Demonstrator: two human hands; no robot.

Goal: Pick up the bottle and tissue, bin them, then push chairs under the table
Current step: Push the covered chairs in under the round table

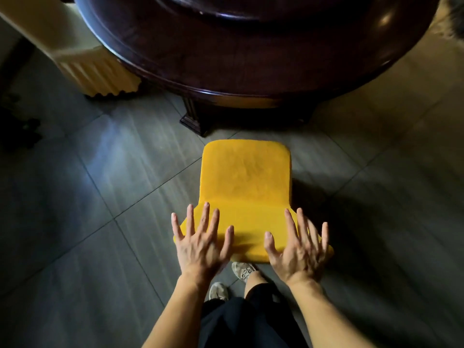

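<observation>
The yellow padded chair (246,177) is pointing seat-first, long axis toward the dark table (251,59). The left hand (200,244) and right hand (298,249) are spreading flat, grasping nothing, over its near end.

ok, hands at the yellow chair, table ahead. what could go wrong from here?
The pedestal foot juts out ahead of the yellow chair; a straight push might ram it.
The left hand and right hand are open and spread, not gripping, so the chair could veer.
</observation>
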